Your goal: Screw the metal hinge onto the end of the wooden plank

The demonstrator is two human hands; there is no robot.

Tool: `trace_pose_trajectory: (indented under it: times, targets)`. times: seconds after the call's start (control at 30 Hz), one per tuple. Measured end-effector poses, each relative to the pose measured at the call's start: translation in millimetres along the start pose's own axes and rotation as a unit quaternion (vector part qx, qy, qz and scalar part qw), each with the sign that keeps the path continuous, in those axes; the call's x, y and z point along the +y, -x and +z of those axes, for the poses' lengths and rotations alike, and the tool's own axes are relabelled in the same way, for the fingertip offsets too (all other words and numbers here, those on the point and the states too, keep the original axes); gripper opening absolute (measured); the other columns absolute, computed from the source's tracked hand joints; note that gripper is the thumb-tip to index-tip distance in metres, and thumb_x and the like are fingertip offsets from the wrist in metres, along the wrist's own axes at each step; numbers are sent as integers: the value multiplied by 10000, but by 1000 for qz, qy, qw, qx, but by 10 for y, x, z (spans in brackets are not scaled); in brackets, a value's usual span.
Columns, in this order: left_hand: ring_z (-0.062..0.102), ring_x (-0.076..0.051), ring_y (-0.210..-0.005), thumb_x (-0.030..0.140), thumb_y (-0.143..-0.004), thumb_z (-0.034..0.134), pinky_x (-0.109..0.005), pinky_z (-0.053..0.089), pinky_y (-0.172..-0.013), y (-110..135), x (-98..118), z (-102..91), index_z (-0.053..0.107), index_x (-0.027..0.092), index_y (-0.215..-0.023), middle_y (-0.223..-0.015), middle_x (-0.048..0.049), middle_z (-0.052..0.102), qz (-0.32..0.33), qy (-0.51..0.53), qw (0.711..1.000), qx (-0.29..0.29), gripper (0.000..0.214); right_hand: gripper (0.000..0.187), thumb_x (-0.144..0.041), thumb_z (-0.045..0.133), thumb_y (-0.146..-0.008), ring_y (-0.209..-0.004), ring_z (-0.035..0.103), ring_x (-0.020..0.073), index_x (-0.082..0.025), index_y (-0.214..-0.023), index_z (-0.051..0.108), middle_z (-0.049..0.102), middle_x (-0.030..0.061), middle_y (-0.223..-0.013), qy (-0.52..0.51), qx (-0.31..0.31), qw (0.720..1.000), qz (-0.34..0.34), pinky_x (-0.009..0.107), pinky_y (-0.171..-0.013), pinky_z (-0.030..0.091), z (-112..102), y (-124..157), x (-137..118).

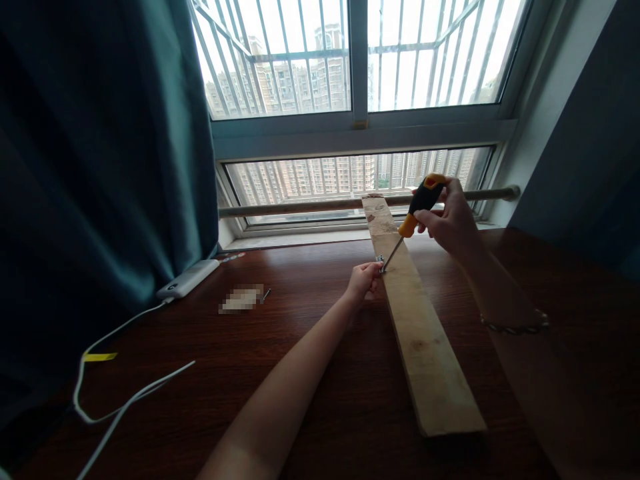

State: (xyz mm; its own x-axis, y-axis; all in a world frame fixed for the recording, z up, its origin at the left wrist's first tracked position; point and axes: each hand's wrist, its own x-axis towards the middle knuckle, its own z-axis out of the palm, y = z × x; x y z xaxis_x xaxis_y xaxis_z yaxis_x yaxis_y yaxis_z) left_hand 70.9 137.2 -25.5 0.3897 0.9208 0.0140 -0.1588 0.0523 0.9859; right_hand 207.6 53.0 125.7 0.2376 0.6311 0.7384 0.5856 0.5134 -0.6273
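Note:
A long wooden board (pixel 425 340) lies on the dark table, its far end reaching up to the rail by the window. My right hand (pixel 447 217) is closed around the black and yellow handle of a screwdriver (pixel 419 202). The tool tilts down to the left, its tip at a small metal piece (pixel 381 261) on the board's left edge. At that edge my left hand (pixel 365 279) pinches the small metal piece with thumb and fingers. Its exact kind is too small to make out, and my fingertips partly cover it.
Left on the table (pixel 300 340) lie a blurred-out flat item (pixel 243 299) and a small screw-like metal piece (pixel 267 294). Farther left are a white power strip or adapter (pixel 189 279) and a white cable (pixel 120 408). A dark curtain (pixel 115 147) hangs at left; a rail (pixel 300 209) crosses the window.

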Motion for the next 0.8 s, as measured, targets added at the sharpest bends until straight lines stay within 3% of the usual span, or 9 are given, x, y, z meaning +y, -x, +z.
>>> trace_pose_trajectory:
  times: [0.17, 0.4, 0.63, 0.8]
  targets:
    - [259, -4, -281, 362, -687, 581, -208, 134, -322, 14, 16, -1, 568, 118, -649, -570, -6, 564, 7, 7, 1000, -3, 247, 558, -360, 728, -586, -738, 583, 203, -236, -1072, 483, 562, 50, -952, 51, 33, 998, -25, 299, -496, 510, -32, -17, 38]
    - [226, 4, -288, 342, -687, 578, -209, 106, -338, 31, 50, 7, 560, 114, -620, -564, -11, 556, -3, 7, 1000, 4, 238, 530, -321, 615, -687, -624, 586, 172, -251, -1161, 389, 568, 54, -961, -36, -38, 999, 11, 294, -428, 500, -49, -2, -51]
    - [265, -1, -315, 320, -676, 595, -200, 117, -341, 75, 119, 27, 574, 111, -642, -597, -30, 581, -25, 23, 999, 4, 213, 533, -332, 715, -590, -766, 584, 220, -223, -1056, 482, 556, 56, -945, 82, 50, 995, -38, 320, -521, 520, -73, -12, 25]
    - [328, -14, -348, 313, -654, 614, -193, 122, -340, 86, 148, 30, 576, 110, -625, -623, -52, 600, -34, 32, 999, 5, 210, 560, -305, 657, -654, -705, 583, 198, -231, -1148, 403, 561, 75, -989, 33, 17, 999, -24, 319, -492, 507, -65, -5, 14]
